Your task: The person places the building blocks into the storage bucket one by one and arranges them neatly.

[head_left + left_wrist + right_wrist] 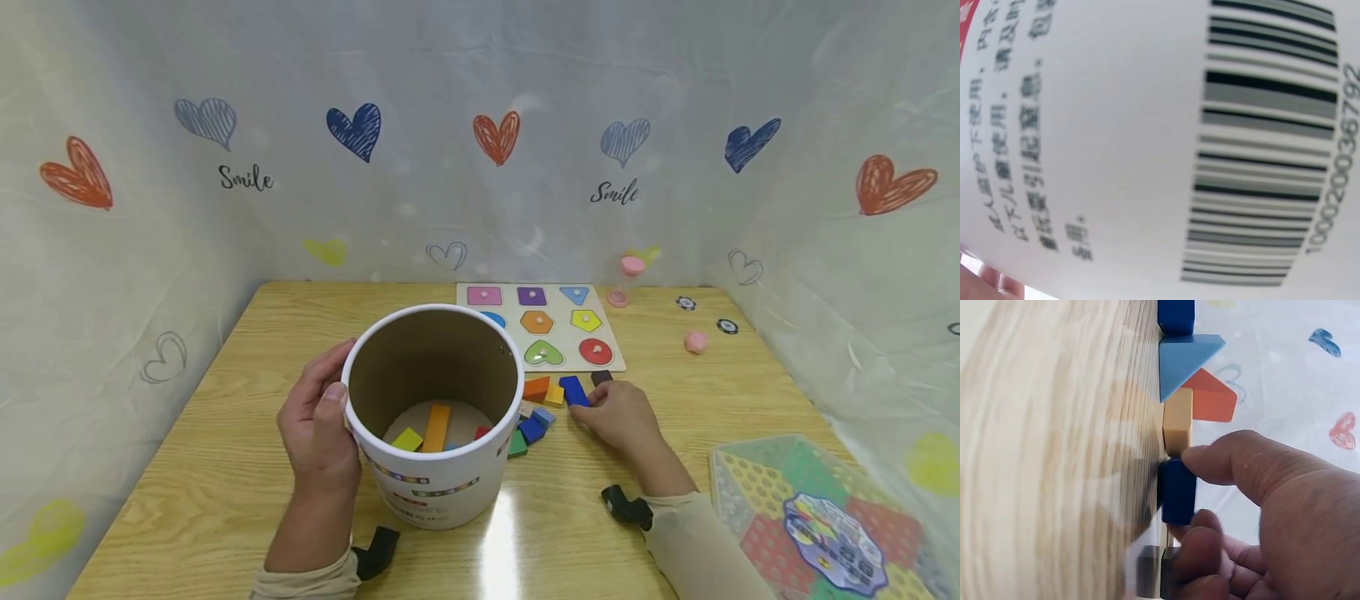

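A white cylindrical bucket (pixel 450 500) stands tilted slightly toward me on the table. My left hand (pixel 322 425) holds its left side, thumb at the rim and fingers around the outer wall. Inside lie an orange block (pixel 437 428), a yellow block (pixel 407 440) and part of a red one. The left wrist view is filled by the bucket's printed wall with a barcode (pixel 1260 144). To the bucket's right, my right hand (pixel 618 414) pinches a dark blue block (pixel 1179 490) between thumb and fingers, low at the tabletop. A black block (pixel 602 377) sits just beyond that hand.
Several loose blocks, among them an orange wedge (pixel 536 389) and a green block (pixel 517 444), lie beside the bucket. Behind them is a shape puzzle board (pixel 615 360). A pink hourglass (pixel 631 268), a pink pig figure (pixel 696 342) and a clear-lidded box (pixel 798 467) are to the right.
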`<action>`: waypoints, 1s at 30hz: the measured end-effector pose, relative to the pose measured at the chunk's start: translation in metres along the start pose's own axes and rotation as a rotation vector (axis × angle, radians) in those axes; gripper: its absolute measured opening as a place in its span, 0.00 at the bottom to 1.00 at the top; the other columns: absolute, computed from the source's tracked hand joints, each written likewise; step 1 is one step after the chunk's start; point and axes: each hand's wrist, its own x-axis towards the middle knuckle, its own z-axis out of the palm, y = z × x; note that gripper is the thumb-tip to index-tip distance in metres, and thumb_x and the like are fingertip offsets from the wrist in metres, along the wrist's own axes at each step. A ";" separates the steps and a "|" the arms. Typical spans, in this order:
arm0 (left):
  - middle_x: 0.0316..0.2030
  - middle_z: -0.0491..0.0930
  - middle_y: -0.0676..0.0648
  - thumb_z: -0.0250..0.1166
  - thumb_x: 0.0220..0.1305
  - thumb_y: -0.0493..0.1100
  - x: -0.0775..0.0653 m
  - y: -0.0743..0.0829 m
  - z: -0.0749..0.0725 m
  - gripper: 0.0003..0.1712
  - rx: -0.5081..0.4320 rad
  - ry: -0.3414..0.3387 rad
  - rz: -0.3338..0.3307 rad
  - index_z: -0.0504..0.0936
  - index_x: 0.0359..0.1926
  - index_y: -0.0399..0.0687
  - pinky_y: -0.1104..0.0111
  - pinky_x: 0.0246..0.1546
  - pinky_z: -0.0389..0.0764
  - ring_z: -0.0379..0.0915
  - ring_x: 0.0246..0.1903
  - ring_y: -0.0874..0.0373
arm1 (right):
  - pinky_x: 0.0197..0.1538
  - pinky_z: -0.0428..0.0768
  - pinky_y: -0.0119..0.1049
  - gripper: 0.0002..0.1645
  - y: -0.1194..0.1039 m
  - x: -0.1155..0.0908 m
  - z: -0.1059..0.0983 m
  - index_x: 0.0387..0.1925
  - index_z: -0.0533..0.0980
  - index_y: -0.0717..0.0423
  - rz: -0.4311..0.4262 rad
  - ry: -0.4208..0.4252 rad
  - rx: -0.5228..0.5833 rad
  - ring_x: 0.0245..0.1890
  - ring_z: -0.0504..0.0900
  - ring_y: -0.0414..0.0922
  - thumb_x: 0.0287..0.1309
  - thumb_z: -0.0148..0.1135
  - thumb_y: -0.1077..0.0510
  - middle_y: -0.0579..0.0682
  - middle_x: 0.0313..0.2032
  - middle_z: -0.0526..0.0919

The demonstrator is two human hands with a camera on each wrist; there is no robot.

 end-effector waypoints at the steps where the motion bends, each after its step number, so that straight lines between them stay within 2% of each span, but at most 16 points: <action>1: 0.48 0.76 0.29 0.45 0.58 0.31 0.000 0.000 0.000 0.22 -0.002 -0.001 0.000 0.74 0.50 0.20 0.60 0.48 0.77 0.75 0.48 0.41 | 0.30 0.72 0.35 0.26 0.000 0.000 0.000 0.34 0.78 0.55 0.002 0.007 0.000 0.30 0.73 0.47 0.45 0.68 0.38 0.48 0.27 0.78; 8: 0.48 0.75 0.28 0.45 0.58 0.31 -0.001 -0.001 0.000 0.23 -0.015 -0.014 0.010 0.73 0.51 0.20 0.59 0.48 0.77 0.75 0.48 0.40 | 0.30 0.72 0.36 0.23 -0.008 -0.007 -0.011 0.35 0.79 0.53 0.004 0.088 0.037 0.29 0.73 0.47 0.48 0.67 0.40 0.48 0.26 0.78; 16: 0.47 0.75 0.28 0.45 0.58 0.32 -0.001 -0.002 0.000 0.23 -0.008 -0.013 0.019 0.74 0.50 0.20 0.59 0.47 0.78 0.74 0.48 0.40 | 0.24 0.70 0.35 0.24 -0.029 -0.025 -0.035 0.35 0.77 0.54 -0.096 0.237 0.113 0.23 0.72 0.46 0.48 0.66 0.38 0.48 0.23 0.77; 21: 0.47 0.76 0.28 0.46 0.57 0.32 -0.001 -0.002 0.000 0.23 0.010 -0.001 0.015 0.74 0.50 0.21 0.60 0.47 0.78 0.74 0.48 0.41 | 0.18 0.69 0.35 0.22 -0.051 -0.046 -0.053 0.34 0.79 0.49 -0.181 0.372 0.287 0.18 0.72 0.46 0.47 0.67 0.37 0.47 0.20 0.76; 24: 0.47 0.76 0.28 0.46 0.57 0.32 -0.001 -0.002 0.000 0.23 0.011 -0.003 0.011 0.74 0.50 0.21 0.60 0.47 0.78 0.74 0.48 0.41 | 0.16 0.70 0.34 0.17 -0.066 -0.059 -0.063 0.33 0.80 0.47 -0.255 0.434 0.415 0.17 0.72 0.46 0.46 0.70 0.41 0.47 0.19 0.76; 30: 0.47 0.75 0.28 0.46 0.58 0.32 -0.001 -0.002 0.000 0.23 -0.001 -0.008 0.016 0.74 0.50 0.20 0.60 0.47 0.77 0.74 0.48 0.41 | 0.16 0.71 0.30 0.10 -0.101 -0.088 -0.079 0.33 0.81 0.54 -0.510 0.453 0.685 0.16 0.70 0.45 0.46 0.73 0.58 0.50 0.18 0.74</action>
